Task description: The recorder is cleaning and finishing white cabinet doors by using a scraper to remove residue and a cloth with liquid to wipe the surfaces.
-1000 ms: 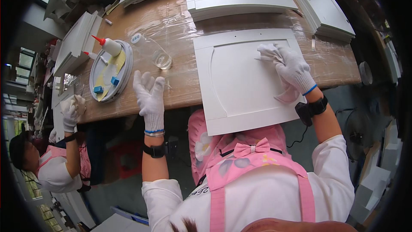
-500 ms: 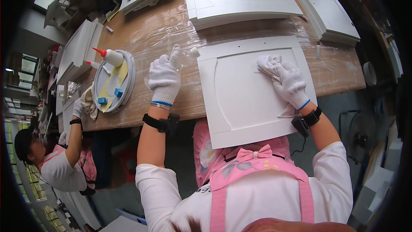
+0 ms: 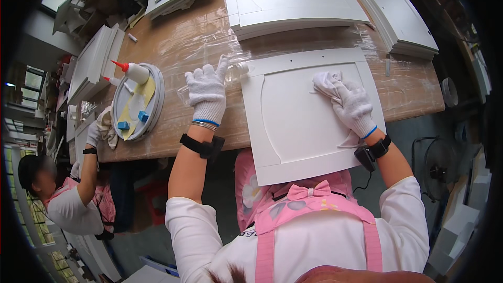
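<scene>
A white panel [image 3: 306, 112] with an arched recess and two small holes lies before me, its near edge overhanging the table at my apron. On its right half, my right hand [image 3: 353, 105], in a white knit glove, presses a bunched white cloth [image 3: 327, 82] against the surface. Left of the panel, my gloved left hand [image 3: 207, 86] is curled at what looks like a clear plastic bottle [image 3: 238, 69], with the index finger pointing up. The bottle lies sideways, its middle hidden by the hand and its outline faint against the plastic-covered table.
A round lid [image 3: 159, 99] holds a white glue bottle [image 3: 137, 73] with a red nozzle and blue blocks [image 3: 142, 116]. Stacked white panels [image 3: 293, 0] stand at the back, more [image 3: 393, 15] at right. At left, a co-worker's gloved hand [image 3: 94, 132] rests near a cloth.
My left hand has shifted slightly right, and the clear bottle's end has moved right with it to the panel's edge. The right hand and cloth stay nearly where they were.
</scene>
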The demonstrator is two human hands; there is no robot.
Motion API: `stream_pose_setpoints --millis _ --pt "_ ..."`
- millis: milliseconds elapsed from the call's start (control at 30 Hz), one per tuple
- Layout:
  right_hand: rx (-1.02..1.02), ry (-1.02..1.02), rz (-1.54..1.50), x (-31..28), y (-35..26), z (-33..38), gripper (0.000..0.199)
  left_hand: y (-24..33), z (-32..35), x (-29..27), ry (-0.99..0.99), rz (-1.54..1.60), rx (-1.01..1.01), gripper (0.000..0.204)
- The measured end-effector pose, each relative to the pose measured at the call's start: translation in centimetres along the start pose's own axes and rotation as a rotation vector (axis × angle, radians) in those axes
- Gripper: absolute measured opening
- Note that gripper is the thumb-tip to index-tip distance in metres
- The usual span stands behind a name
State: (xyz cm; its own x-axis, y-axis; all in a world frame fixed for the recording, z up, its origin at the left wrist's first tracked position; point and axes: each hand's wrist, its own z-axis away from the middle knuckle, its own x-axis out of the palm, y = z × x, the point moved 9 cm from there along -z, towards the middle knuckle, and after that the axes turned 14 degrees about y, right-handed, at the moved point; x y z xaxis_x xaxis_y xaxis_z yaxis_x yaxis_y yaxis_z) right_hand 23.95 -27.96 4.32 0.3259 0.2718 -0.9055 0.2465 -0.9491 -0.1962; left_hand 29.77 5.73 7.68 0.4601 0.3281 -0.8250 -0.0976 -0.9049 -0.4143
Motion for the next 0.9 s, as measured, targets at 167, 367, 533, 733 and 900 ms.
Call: stream_pose_setpoints --millis 167,367,533,733,900 --pt "-0.161 0.219 -0.075 -2.3 -1.5 0.0 0.046 -2.9 0.8 0.3 0.092 0.479 -0.388 0.075" --pt "-0.138 0.121 -0.184 -0.4 -1.4 -1.5 0.037 -8.3 2.1 3.4 0.465 1.084 -0.805 0.091" --pt "0.318 -0.013 -0.685 1.9 -3.5 -7.8 0.032 -9.5 5.8 7.8 0.489 1.208 -0.960 0.087" --pt "0.294 -0.167 -0.306 5.7 -9.2 -14.0 0.035 0.2 10.9 -2.5 0.416 1.071 -0.566 0.076" --pt "-0.114 -0.257 -0.040 9.4 -20.1 -14.1 0.030 7.4 12.3 -3.4 0.118 0.934 -0.191 0.066"
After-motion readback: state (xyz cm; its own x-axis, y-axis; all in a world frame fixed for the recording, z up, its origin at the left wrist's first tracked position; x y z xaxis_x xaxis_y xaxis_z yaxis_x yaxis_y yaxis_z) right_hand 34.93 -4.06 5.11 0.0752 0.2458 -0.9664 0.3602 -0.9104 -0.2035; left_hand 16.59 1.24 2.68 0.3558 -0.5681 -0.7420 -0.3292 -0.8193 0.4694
